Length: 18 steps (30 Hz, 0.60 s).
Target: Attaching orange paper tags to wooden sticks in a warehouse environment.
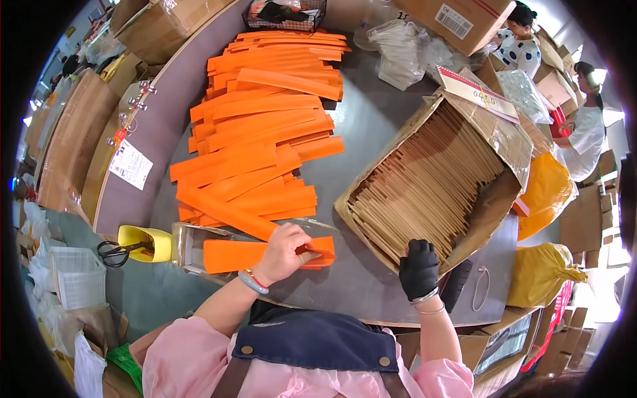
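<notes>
My left hand, bare with a bracelet at the wrist, pinches the right part of an orange strip at the table's near edge. A small tan piece shows by its fingertips; its kind is unclear. Beyond it lies a loose pile of flat orange strips. My right hand, in a black fingerless glove, is curled closed at the near corner of an open cardboard box. Tightly packed brown card strips fill much of that box. What the right fingers hold, if anything, is hidden.
A yellow holder with black scissors is at the left edge. A wire basket, plastic bags and a carton line the far side. Yellow sacks stand right. Two people are at the far right.
</notes>
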Each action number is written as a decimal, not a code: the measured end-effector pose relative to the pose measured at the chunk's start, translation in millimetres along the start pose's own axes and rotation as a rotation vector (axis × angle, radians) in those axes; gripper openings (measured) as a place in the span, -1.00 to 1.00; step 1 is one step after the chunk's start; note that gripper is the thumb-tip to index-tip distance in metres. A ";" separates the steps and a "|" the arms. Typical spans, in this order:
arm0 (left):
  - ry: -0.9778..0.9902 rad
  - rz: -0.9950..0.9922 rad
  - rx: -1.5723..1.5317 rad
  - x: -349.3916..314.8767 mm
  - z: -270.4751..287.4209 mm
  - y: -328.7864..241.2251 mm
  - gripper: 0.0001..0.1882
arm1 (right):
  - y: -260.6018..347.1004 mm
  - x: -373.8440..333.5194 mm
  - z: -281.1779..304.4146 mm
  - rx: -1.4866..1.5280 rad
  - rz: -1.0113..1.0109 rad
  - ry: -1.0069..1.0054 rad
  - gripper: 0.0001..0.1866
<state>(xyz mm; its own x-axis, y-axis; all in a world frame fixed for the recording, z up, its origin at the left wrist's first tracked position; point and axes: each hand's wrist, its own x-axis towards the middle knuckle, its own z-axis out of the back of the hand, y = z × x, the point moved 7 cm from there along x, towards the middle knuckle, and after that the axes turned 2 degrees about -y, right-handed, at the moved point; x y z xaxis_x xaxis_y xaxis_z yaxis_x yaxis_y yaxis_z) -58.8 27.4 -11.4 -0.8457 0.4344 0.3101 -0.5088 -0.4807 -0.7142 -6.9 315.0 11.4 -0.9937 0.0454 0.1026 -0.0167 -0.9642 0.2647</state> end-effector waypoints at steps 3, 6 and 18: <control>-0.076 -0.049 0.024 6.6 6.7 -7.8 -0.63 | -3.5 -3.2 6.4 0.057 -0.028 -0.010 -0.80; -0.144 -0.065 0.046 6.3 14.0 -14.5 -0.62 | 26.8 -7.1 33.9 0.162 0.143 0.023 -0.92; -0.014 -0.079 -0.095 0.9 7.6 -2.6 -0.80 | 35.4 -21.1 35.2 0.267 0.205 0.046 -0.90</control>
<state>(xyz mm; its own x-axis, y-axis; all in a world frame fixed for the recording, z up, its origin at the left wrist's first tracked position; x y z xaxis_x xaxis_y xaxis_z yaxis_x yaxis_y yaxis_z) -59.5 23.2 -4.5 -0.8058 0.4573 0.3762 -0.5572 -0.3702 -0.7433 17.4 289.1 52.4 -0.9774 -0.1601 0.1380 0.2077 -0.8491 0.4856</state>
